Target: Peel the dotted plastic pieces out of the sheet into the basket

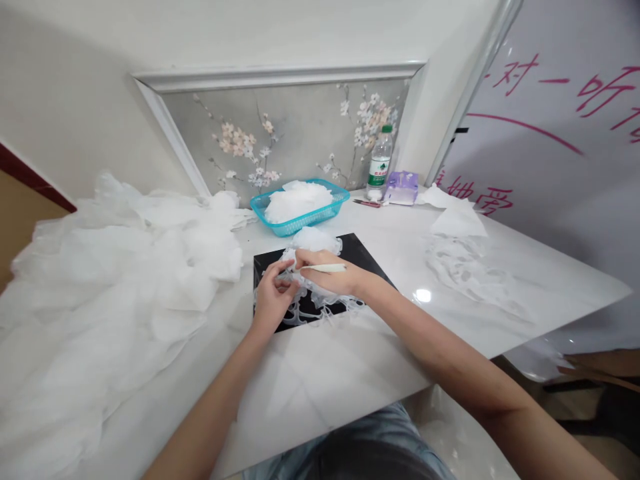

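Observation:
My right hand [330, 272] grips a slim, pale, pen-like tool [325, 268], whose tip is hidden behind the fingers. My left hand [274, 293] is closed, thumb and fingers pinching the edge of a white sheer fabric piece [316, 240] with ruffled edges. Both hands meet over a black square board [363, 257] under the fabric. Thin, curly white strips [300, 313] lie along the board's near side. Just behind the board stands a turquoise plastic basket [285, 229] holding a pile of white pieces.
A large heap of white sheer fabric [125, 280] covers the table's left side. At the back right are a water bottle [380, 163], a purple packet [401, 188] and small red-handled scissors [367, 203]. White scraps [465, 257] lie on the white table [320, 373] at right.

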Demonstrator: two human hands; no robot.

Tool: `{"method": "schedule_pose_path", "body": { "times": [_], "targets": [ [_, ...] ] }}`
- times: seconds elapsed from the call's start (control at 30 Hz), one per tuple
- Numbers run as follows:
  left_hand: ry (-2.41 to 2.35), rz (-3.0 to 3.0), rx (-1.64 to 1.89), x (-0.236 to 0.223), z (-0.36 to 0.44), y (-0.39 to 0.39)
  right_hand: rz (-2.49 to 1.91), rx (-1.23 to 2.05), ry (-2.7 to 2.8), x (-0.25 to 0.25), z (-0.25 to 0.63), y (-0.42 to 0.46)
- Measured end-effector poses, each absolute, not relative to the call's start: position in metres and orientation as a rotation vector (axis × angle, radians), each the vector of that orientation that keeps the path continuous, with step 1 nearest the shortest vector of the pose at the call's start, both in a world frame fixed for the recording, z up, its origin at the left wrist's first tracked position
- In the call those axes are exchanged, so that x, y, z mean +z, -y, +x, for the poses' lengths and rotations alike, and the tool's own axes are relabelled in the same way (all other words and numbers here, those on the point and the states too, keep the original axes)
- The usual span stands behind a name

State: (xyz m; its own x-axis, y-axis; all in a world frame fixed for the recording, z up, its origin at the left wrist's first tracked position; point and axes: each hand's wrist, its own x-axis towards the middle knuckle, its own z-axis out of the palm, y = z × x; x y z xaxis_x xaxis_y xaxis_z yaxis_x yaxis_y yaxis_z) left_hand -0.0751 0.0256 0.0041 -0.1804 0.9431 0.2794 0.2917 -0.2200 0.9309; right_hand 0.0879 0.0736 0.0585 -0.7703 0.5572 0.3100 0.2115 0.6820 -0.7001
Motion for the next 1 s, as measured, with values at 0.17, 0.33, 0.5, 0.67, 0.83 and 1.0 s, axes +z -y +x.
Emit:
{"method": "schedule_pose_path", "body": {
  "times": [0.17, 0.33, 0.5, 0.67, 0.83, 1.0],
  "targets": [
    [-1.454, 1.51, 1.43, 0.0035, -0.0747, -0.0251, -0.595, 0.914, 2.393, 0.0586, 0.0873, -0.0737],
    [-1.438, 1.575, 1.454, 0.0026, -0.0725, -0.0224, -0.544, 0.871, 2.441, 0.0563, 0.0841, -0.0695],
    [-1.464, 1.536, 1.479, 0.0033, -0.0732, -0.0227, -0.502, 0.904, 2.432, 0.0554, 0.0833, -0.0682],
    [-1.447, 1.471, 1.455, 0.0053, -0.0744, -0.0232, -0.65, 0.949, 2.426, 0.0577, 0.084, -0.0704],
    [-1.591, 1.569, 1.489, 0.0093, -0.0761, -0.02, -0.643, 0.866, 2.435, 0.0568, 0.0835, -0.0712],
    [-1.695, 1.586, 1.624, 0.0087, -0.0773, -0.0198, -0.616, 0.868, 2.471, 0.0601, 0.0841, -0.071]
  ]
}}
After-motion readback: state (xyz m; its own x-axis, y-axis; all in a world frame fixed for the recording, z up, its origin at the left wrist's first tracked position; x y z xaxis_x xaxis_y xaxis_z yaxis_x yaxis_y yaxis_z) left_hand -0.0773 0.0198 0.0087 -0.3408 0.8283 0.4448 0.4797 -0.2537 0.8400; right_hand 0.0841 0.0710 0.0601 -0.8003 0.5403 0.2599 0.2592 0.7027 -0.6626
